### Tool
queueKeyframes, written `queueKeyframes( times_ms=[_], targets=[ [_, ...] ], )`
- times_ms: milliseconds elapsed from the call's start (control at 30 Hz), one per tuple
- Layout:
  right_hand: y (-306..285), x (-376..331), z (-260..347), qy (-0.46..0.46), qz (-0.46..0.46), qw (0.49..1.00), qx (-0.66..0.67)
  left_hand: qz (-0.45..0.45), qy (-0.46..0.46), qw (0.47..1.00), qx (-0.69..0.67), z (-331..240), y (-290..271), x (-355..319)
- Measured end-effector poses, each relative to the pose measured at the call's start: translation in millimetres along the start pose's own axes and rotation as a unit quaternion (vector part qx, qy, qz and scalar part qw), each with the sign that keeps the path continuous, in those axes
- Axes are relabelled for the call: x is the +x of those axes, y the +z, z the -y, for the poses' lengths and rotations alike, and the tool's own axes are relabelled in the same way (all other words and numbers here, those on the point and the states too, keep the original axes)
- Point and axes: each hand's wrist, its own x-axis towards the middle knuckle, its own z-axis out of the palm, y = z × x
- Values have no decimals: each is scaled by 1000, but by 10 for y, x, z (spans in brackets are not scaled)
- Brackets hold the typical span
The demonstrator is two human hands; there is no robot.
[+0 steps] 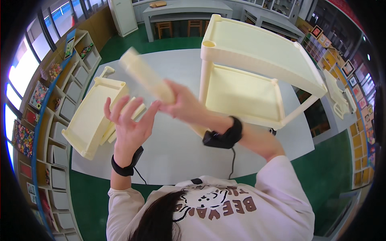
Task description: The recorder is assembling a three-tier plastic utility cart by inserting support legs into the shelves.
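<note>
Leftmost, at nine o'clock on the white rectangular mat [177, 148], lies one loose cream plastic shelf tray [90, 116], with a few cream plastic posts [132, 114] beside it, their number unclear. Next, the left hand [128, 126] is raised with its fingers spread wide, holding nothing. Just right of it, the right hand [183, 106] has its fingers wrapped around one cream plastic post [146, 76], blurred, pointing toward eleven o'clock. Farther right, at one o'clock, stands one cream plastic rack [249, 68] with two shelves assembled.
</note>
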Motion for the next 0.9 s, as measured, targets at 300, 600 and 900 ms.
queueKeyframes(
  times_ms=[300, 600, 900],
  targets=[
    [-1384, 214, 920, 2, -40, 994, 105, 286, -166, 821, -466, 15, 498, 170],
    [-1302, 229, 1014, -24, -45, 989, 141, 256, -328, 525, -742, -292, 1800, 649],
    [-1303, -139, 1035, 1, -46, 990, 133, 193, -375, 508, -752, -726, 1662, 735]
  ],
)
